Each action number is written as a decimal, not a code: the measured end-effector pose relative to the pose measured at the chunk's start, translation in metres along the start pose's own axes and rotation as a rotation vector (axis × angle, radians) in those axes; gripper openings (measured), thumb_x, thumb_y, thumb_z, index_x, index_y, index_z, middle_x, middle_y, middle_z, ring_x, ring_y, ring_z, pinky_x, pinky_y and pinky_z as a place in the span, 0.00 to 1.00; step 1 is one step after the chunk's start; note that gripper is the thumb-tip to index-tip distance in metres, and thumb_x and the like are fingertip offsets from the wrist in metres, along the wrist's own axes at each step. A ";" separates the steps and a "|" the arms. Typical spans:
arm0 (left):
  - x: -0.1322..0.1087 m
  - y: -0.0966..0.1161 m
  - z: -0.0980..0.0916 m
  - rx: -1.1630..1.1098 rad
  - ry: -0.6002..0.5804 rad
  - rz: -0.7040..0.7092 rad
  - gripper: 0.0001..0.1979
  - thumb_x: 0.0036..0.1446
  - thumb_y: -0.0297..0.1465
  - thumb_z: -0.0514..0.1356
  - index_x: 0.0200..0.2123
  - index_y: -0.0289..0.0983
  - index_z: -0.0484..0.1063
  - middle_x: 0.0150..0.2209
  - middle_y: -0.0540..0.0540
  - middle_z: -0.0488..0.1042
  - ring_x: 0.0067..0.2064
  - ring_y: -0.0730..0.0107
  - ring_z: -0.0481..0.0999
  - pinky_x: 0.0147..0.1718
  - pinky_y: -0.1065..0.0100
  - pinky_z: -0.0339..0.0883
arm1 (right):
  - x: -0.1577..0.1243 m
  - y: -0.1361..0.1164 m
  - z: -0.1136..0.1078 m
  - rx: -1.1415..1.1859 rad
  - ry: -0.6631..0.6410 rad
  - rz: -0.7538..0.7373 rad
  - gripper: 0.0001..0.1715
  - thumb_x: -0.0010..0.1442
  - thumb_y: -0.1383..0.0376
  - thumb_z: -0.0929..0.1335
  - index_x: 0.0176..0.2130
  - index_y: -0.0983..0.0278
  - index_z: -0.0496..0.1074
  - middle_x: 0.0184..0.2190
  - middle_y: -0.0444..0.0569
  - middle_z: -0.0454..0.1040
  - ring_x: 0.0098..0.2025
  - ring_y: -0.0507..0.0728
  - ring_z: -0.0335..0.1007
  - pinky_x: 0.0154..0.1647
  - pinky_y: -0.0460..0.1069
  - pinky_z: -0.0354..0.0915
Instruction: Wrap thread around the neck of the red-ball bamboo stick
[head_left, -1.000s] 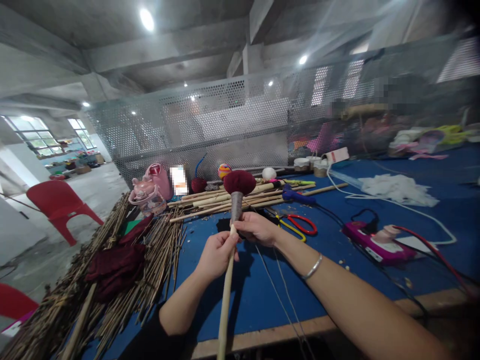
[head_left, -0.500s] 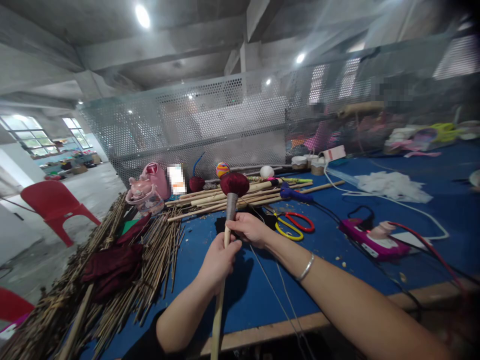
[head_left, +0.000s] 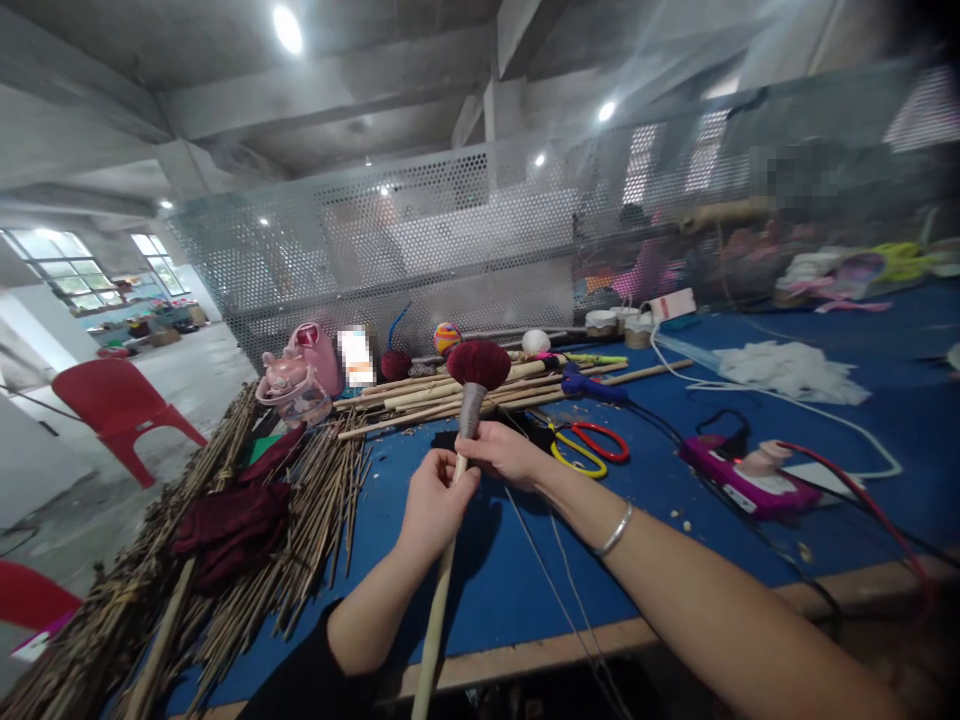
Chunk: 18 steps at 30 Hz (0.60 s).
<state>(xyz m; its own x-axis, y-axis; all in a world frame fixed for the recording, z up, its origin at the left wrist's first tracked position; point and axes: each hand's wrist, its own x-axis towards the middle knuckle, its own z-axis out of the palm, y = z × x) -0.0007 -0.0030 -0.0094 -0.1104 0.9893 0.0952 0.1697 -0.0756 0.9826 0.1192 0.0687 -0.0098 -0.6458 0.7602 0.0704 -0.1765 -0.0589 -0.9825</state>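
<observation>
A pale wooden stick (head_left: 442,590) leans upright in front of me, its top covered by a dark red bulb of fluffy or fabric-like material (head_left: 478,366). Grey thread (head_left: 471,402) is wound tightly round the neck under the bulb. My left hand (head_left: 441,500) is closed round the stick below the winding. Just above it, my right hand (head_left: 501,450) pinches the lower end of the wound part, fingertips partly hidden. Loose grey strands (head_left: 547,575) run from under my right hand over the table's front edge. Scissors (head_left: 589,447) with red and yellow handles lie right of my hands.
Thin brown twigs (head_left: 300,540) and dark red cloth (head_left: 232,535) cover the left side. Peeled sticks (head_left: 420,400) lie behind my hands. A blue glue gun (head_left: 592,385), a purple power strip (head_left: 742,475) and white material (head_left: 791,372) are to the right. A perforated metal screen (head_left: 405,250) stands behind.
The stick's bulb has shifted slightly right and tilted a little more that way. My left hand has turned slightly on the stick, its fingers more curled. Both hands keep their hold.
</observation>
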 end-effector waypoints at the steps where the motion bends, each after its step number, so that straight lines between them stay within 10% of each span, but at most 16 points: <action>1: 0.001 -0.001 -0.001 0.076 0.035 0.045 0.14 0.44 0.39 0.61 0.24 0.35 0.62 0.17 0.56 0.60 0.19 0.81 0.57 0.18 0.76 0.50 | 0.000 -0.001 0.001 -0.004 0.012 0.001 0.22 0.45 0.55 0.71 0.25 0.66 0.59 0.14 0.35 0.57 0.14 0.43 0.44 0.15 0.43 0.40; 13: 0.002 -0.001 -0.002 -0.319 -0.263 -0.132 0.21 0.51 0.49 0.53 0.31 0.34 0.65 0.16 0.54 0.65 0.13 0.80 0.61 0.13 0.77 0.53 | -0.001 -0.002 -0.011 0.021 -0.123 0.023 0.18 0.51 0.55 0.68 0.29 0.68 0.64 0.17 0.40 0.64 0.12 0.42 0.42 0.12 0.44 0.34; 18: 0.002 -0.004 -0.001 -0.239 -0.124 -0.086 0.19 0.50 0.47 0.55 0.31 0.36 0.61 0.18 0.55 0.65 0.15 0.79 0.63 0.14 0.76 0.56 | -0.001 -0.003 -0.002 0.006 -0.032 -0.007 0.20 0.46 0.55 0.71 0.25 0.67 0.61 0.12 0.35 0.56 0.13 0.42 0.41 0.14 0.43 0.35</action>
<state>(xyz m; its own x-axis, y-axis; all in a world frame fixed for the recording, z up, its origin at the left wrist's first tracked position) -0.0026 -0.0012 -0.0133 0.0088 1.0000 0.0038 -0.0723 -0.0032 0.9974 0.1221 0.0695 -0.0072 -0.6682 0.7394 0.0826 -0.1857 -0.0581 -0.9809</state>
